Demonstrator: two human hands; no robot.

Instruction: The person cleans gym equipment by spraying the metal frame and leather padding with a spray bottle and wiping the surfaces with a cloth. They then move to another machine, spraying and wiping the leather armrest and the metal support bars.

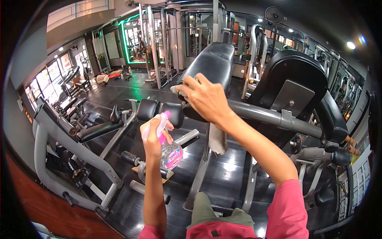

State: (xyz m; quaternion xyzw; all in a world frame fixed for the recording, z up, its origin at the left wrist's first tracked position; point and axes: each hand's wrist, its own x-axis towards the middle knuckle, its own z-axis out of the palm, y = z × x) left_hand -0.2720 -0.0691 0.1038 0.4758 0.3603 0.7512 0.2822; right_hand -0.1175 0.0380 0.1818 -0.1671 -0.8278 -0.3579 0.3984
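A pink-topped clear plastic bottle (172,154) is held in the left hand (151,139), crumpled pale cloth (179,91) in the right hand (207,100) — easily dropped if loosely pinched.

- floor (230,177), one: black, glossy, with bright light reflections and a patch of green glow.
- padded bench (213,61), one: black upholstery, grey metal frame, standing on the floor.
- low padded bench (101,130), one: black, grey-framed, at left.
- small bottle (130,71), one: upright, far side.
- beige and red items (114,74): beside the bottle, too small to identify.
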